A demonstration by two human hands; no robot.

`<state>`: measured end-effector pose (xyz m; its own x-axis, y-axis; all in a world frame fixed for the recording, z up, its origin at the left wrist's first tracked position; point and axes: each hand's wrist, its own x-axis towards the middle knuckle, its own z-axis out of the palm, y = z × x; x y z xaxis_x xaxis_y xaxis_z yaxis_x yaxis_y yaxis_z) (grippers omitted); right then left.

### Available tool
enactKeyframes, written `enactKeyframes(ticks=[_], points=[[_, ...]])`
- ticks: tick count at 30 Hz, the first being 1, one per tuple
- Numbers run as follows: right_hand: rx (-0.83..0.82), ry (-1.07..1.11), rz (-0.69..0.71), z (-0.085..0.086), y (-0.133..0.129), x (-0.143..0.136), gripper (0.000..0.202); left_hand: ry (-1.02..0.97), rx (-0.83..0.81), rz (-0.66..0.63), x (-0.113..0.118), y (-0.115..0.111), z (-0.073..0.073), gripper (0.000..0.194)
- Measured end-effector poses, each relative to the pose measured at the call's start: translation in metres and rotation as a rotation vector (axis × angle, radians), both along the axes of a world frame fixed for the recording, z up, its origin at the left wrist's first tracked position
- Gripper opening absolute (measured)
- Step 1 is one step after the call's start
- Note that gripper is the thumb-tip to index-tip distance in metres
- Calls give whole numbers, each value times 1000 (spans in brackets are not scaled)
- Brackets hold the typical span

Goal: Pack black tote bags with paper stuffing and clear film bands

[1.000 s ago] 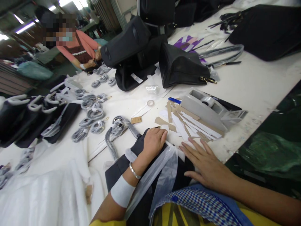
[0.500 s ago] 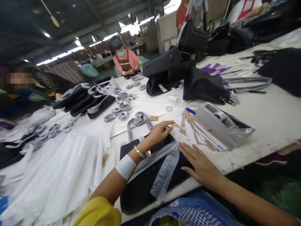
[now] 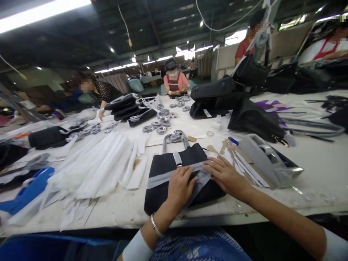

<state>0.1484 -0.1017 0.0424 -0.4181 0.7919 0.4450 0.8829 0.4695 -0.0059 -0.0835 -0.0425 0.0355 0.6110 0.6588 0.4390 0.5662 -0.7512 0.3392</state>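
Observation:
A black handbag (image 3: 160, 166) lies flat on the white table before me, its grey-wrapped handles (image 3: 176, 136) pointing away. Across its front runs a translucent strip (image 3: 160, 180), below a small gold clasp (image 3: 179, 165). My left hand (image 3: 181, 186) rests on the middle of the bag, over the strip, fingers somewhat bent and apart. On the bag's right side lies my right hand (image 3: 227, 175), fingers spread, touching a loose translucent piece (image 3: 199, 186) that slants down between the hands.
White foam sheets (image 3: 95, 166) are heaped on the left. Paper and card strips (image 3: 244, 165) and a grey plastic-wrapped form (image 3: 261, 156) lie on the right. Wrapped coils (image 3: 163, 123), black bags (image 3: 130, 108) and several people stand farther back.
The view has tilted up and turned left. My left hand has drawn back from the bag's upper edge onto its middle, uncovering the clasp. My right hand has shifted up onto the strip.

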Motion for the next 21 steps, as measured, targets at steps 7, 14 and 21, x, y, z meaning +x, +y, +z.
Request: enactKeyframes(ticks=[7,14,21], points=[[63,87,-26,1,19,-13,44,4,4,64,4,-25,-7,71],[70,111,-50,2,24,-23,33,135,190,122,-4,1,2,32],[158,75,147,2,11,-17,25,110,385,-59,-31,-11,-19,14]])
